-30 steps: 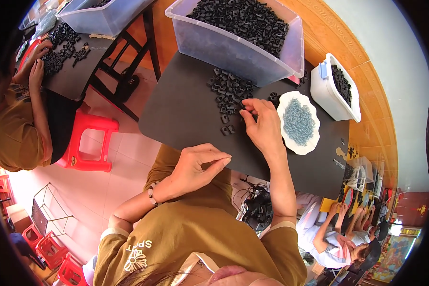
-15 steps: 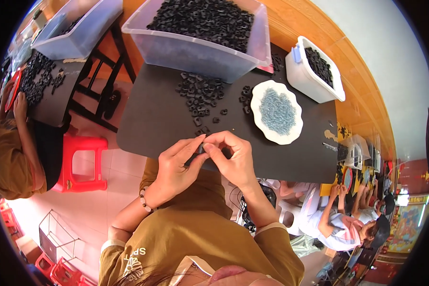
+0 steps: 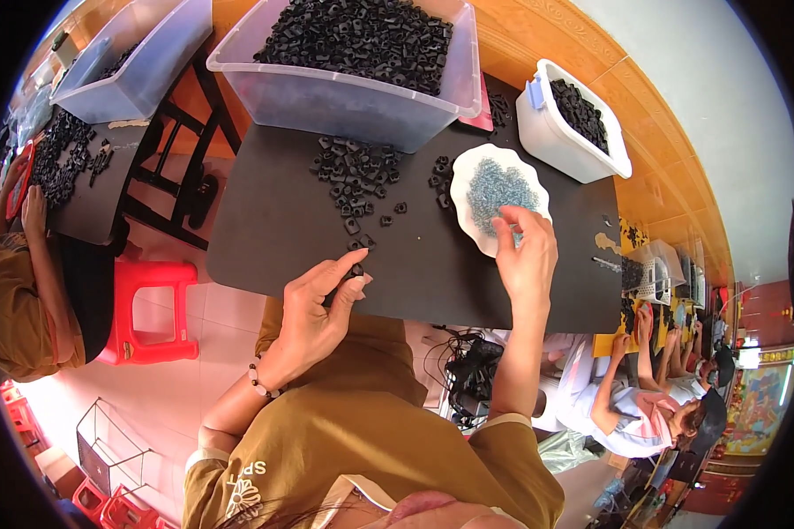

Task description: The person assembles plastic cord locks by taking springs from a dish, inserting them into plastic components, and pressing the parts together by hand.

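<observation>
At the far left, a co-worker in a brown shirt [image 3: 13,291] sits at another dark table, beside a red plastic stool [image 3: 150,309]; this person is not part of the work described here.

The left hand [image 3: 313,309] holds one small black plastic block [image 3: 356,270] pinched between thumb and forefinger, so the fingers are closed on it, just at the near edge of the black table mat [image 3: 273,220]. The block is too small to tell its long axis surely; it seems to be held with one face up toward the camera, and its hole cannot be seen.

Further on the mat lies a loose heap of the same black blocks [image 3: 353,176], in front of the big clear plastic bin full of them [image 3: 344,66].

The right hand [image 3: 525,256] reaches into the white scalloped plate [image 3: 464,231] of small grey-blue metal pieces [image 3: 501,189]. Its fingertips touch the pile, but I cannot tell if they are already closed on a piece.

To do this step well, in my judgement, the right hand should take only one piece, and the left should keep the block steady and turned so that its opening faces the coming piece.

At the right stands a white plastic tub [image 3: 565,141] with more black parts.
</observation>
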Tool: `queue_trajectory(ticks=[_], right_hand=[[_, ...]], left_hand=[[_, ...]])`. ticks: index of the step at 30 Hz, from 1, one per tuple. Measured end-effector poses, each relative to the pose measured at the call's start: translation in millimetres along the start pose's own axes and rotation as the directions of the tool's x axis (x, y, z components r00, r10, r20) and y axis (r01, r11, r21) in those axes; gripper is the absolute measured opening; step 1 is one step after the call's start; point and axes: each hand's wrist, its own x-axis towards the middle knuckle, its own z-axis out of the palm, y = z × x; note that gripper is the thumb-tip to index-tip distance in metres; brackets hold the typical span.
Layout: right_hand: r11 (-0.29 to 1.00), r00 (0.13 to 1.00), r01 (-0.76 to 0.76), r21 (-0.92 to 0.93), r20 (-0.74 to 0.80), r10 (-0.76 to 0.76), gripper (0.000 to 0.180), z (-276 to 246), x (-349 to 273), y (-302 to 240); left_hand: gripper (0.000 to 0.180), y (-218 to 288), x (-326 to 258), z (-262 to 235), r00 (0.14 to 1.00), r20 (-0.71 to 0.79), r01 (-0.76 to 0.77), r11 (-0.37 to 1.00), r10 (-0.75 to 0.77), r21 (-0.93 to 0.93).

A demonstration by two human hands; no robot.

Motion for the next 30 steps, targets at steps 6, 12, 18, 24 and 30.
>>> queue_trajectory(ticks=[6, 12, 18, 24, 30], right_hand=[[0.997, 0.996, 0.075, -0.026, 0.049, -0.073, 0.009, 14.5, 10.5, 17.5], [0.997, 0.998, 0.013, 0.077, 0.057, -0.017, 0.009, 12.1, 13.4, 19.9], [0.943, 0.992, -0.126, 0.307, 0.052, 0.116, 0.007, 1.8, 15.2, 15.7], [0.902, 0.984, -0.176, 0.394, 0.102, 0.148, 0.017, -1.9, 17.0, 11.5], [0.979, 0.996, -0.091, 0.184, 0.021, 0.089, 0.022, 8.8, 16.8, 20.5]], left_hand=[[0.033, -0.7, -0.7, 1.0, 1.0, 0.006, 0.006, 1.0, -0.006, -0.002], [0.036, -2.7, -2.3, -2.9, 1.0, -0.007, 0.021, 0.999, -0.022, -0.044], [0.037, 0.1, -1.4, -1.4, 0.999, 0.002, 0.053, 0.996, -0.053, -0.077], [0.037, -0.7, -2.2, 0.3, 0.998, 0.023, 0.062, 0.991, -0.059, -0.122], [0.035, 2.0, -0.3, -1.0, 0.997, 0.073, 0.025, 0.996, -0.019, -0.086]])
